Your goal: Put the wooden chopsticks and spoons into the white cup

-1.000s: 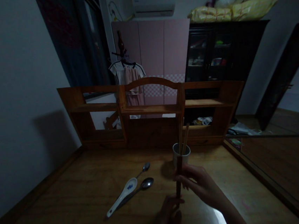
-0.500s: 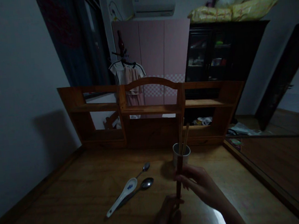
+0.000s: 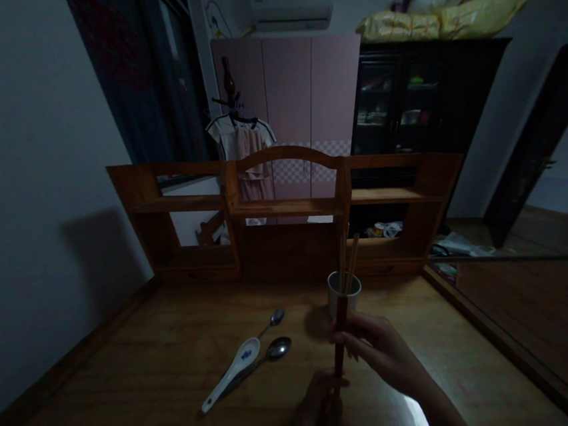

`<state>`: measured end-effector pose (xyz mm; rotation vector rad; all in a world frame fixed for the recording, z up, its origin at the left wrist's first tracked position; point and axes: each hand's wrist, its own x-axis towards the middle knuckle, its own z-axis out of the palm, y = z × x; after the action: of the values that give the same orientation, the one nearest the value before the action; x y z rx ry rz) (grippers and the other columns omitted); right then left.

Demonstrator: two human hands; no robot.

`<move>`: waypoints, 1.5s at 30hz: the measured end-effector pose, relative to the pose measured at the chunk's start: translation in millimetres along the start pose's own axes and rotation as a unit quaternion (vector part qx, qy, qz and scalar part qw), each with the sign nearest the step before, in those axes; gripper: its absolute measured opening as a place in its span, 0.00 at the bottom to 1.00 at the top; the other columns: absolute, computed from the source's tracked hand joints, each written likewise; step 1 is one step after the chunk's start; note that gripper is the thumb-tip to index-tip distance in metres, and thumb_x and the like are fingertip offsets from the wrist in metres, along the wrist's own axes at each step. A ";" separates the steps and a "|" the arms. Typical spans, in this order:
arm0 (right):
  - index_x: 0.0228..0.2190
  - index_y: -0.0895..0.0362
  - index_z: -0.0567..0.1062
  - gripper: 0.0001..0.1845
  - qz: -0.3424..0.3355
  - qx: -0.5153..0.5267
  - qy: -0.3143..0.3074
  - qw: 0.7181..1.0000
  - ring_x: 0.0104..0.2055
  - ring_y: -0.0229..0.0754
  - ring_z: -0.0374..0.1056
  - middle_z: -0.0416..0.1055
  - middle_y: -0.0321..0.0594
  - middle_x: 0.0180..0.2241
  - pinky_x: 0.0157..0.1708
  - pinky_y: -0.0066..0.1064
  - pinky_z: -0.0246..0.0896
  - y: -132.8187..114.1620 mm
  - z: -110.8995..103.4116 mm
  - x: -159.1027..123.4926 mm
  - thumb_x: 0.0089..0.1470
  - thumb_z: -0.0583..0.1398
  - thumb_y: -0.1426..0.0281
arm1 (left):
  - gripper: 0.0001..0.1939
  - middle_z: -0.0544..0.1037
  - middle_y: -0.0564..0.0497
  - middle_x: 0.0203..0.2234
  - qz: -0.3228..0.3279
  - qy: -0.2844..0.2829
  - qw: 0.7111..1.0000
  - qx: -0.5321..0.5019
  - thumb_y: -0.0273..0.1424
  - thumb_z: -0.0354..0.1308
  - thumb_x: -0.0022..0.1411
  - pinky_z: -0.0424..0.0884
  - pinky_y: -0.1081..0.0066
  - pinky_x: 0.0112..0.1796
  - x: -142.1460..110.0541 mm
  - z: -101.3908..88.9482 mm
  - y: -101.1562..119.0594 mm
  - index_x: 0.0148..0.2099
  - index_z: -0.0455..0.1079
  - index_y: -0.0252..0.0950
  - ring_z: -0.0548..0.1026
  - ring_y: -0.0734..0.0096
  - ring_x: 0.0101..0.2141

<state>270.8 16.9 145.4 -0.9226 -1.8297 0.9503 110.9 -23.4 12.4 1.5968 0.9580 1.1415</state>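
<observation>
Both hands are closed around a bundle of chopsticks point(image 3: 341, 309), dark reddish-brown where I grip them. My right hand point(image 3: 374, 345) pinches the bundle at mid-length, while my left hand point(image 3: 320, 404) wraps its lower end. Pale thin sticks rise from the top and spread slightly across the mouth of a white cup point(image 3: 333, 295). Whether these pale parts are in front of the cup or inside it, I cannot tell. Left of my hands lie a white ceramic spoon point(image 3: 236, 368) with a blue mark, a metal spoon point(image 3: 278, 349), and a smaller metal spoon point(image 3: 277, 317).
The wooden tabletop point(image 3: 144, 380) carries a low wooden shelf unit point(image 3: 288, 207) along its back edge. A wall point(image 3: 36, 196) borders the left side. Behind stand a pink wardrobe point(image 3: 290, 92), a clothes rack with garments point(image 3: 244, 140) and a dark cabinet point(image 3: 463, 95).
Almost nothing differs. Both hands keep their hold on the chopsticks in nearly the same place, and the spoons and cup stay put.
</observation>
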 end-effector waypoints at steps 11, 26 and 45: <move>0.36 0.56 0.75 0.07 0.018 0.013 0.006 1.000 0.30 0.35 0.66 0.74 0.38 0.32 0.27 0.24 0.61 2.8 -2.0 1.0 0.59 0.60 0.66 | 0.14 0.73 0.47 0.45 0.017 -0.012 1.000 -0.004 0.38 0.49 0.67 0.67 0.70 0.47 2.3 -0.2 0.3 0.47 0.72 0.41 0.73 0.64 0.44; 0.36 0.57 0.76 0.10 0.003 -0.016 0.015 1.000 0.30 0.36 0.67 0.73 0.39 0.32 0.27 0.25 0.61 -0.1 -0.4 3.0 0.59 0.59 0.64 | 0.16 0.70 0.48 0.52 0.020 -0.002 0.999 -0.046 0.42 0.49 0.66 0.66 0.69 0.50 1.3 5.4 -3.9 0.49 0.71 0.44 0.71 0.63 0.50; 0.36 0.56 0.75 0.10 0.006 -0.027 0.009 1.000 0.30 0.37 0.68 0.74 0.39 0.33 0.28 0.27 0.63 -0.9 0.0 3.2 0.59 0.59 0.63 | 0.14 0.73 0.47 0.47 0.006 -0.010 1.000 -0.006 0.39 0.49 0.67 0.67 0.70 0.47 1.0 -2.4 1.3 0.48 0.72 0.41 0.73 0.64 0.45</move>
<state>269.4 19.3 147.3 -0.9726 -1.8437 0.9018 108.9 -22.3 14.2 1.6037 0.9287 1.1363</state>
